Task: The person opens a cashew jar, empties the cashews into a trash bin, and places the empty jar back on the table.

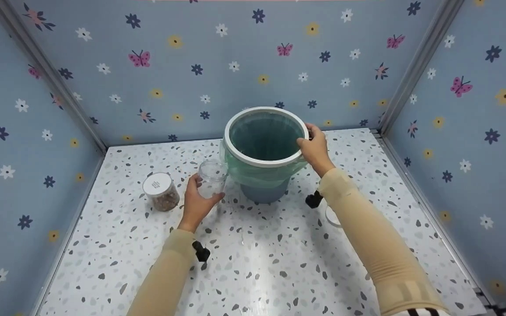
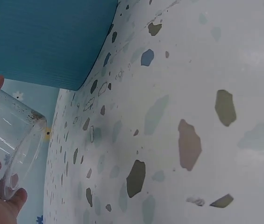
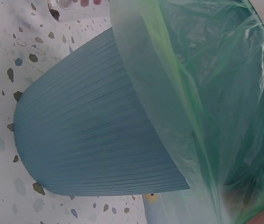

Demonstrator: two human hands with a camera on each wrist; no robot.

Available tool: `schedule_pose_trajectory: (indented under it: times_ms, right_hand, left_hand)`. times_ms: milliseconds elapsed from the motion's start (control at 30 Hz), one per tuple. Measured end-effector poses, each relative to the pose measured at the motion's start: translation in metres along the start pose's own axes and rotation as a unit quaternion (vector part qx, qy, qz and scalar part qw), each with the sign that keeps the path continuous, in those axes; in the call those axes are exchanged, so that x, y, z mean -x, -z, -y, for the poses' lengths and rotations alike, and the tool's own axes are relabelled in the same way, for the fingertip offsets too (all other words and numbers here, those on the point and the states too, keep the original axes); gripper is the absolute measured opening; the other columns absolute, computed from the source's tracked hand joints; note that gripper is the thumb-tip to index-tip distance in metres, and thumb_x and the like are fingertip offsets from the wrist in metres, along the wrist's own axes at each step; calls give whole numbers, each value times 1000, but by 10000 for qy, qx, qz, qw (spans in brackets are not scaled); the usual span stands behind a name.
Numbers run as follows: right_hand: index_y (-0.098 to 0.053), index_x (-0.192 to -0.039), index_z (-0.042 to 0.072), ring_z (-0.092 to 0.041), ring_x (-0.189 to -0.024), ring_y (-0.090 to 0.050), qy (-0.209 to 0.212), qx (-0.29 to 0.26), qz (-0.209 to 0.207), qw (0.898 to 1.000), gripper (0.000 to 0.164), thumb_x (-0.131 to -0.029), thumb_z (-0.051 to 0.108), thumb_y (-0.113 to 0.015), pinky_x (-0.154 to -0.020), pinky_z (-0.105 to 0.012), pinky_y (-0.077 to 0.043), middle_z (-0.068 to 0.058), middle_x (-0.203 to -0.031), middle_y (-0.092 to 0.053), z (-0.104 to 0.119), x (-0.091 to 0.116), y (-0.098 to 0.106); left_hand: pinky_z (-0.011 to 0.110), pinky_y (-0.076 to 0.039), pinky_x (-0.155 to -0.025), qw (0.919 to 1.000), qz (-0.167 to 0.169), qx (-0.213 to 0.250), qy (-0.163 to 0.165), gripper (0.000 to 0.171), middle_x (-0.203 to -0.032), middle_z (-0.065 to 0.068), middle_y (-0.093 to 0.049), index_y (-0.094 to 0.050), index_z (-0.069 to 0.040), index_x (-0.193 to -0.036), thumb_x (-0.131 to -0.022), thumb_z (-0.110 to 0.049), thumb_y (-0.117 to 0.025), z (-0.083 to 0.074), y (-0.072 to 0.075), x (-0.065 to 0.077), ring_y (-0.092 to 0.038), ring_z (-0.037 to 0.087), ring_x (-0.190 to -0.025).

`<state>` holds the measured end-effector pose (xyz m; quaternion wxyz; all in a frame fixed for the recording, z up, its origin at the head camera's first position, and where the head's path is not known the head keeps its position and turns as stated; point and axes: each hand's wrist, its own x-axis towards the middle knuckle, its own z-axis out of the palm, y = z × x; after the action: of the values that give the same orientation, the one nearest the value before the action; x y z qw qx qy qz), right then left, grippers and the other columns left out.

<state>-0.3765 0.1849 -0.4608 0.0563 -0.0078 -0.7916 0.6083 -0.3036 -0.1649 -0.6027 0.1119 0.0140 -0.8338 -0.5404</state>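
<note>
My left hand (image 1: 199, 202) holds a clear plastic jar (image 1: 212, 186) between thumb and fingers, just left of a blue trash bin (image 1: 264, 194). In the left wrist view, dark crumbs cling near one end of the see-through jar (image 2: 10, 121). The bin stands upright, lined with a green plastic bag (image 1: 253, 175) folded over its top under a white rim ring (image 1: 262, 162). At the right side of that ring, my right hand (image 1: 317, 149) grips the edge, thumb on top and fingers outside. Green film (image 3: 192, 93) covers the bin's upper part in the right wrist view.
A second jar (image 1: 165, 199), with a white lid and brownish contents, stands to the left on the speckled table (image 1: 253, 263). A white round lid (image 1: 333, 216) lies partly hidden under my right forearm. Flower-patterned walls (image 1: 235, 52) enclose the back and both sides.
</note>
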Motion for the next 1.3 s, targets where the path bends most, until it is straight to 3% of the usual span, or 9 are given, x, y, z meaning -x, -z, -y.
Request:
schedule_pose_trajectory:
  times_ms: [533, 800, 1300]
  right_hand:
    - [-46, -162, 7, -35, -145, -58, -56, -6, 37, 10000, 59, -104, 4, -57, -118, -51, -52, -19, -158, -56, 1, 0, 1]
    - [-44, -162, 2, -36, -143, -58, 67, 25, 21, 10000, 61, -102, 2, -56, -117, -50, -53, -23, -155, -57, 0, -2, 1]
    - [-44, -163, 4, -35, -145, -57, -23, 22, 30, 10000, 60, -103, 2, -55, -118, -50, -52, -20, -157, -56, 1, -1, 2]
  left_hand:
    - [62, -40, -123, 9993, -37, 94, 359, 99, -157, 26, -48, -34, 0, -159, -83, -19, -94, 18, 4, 3, -47, 46, -149]
    - [62, -41, -123, 9993, -33, 146, 330, 101, -155, 29, -50, -32, 3, -157, -80, -18, -94, 27, 6, 4, -52, 46, -143]
    - [59, -33, -130, 9984, -117, 308, 449, 100, -157, 28, -44, -33, 5, -154, -79, -16, -95, 44, 13, 9, -44, 45, -150]
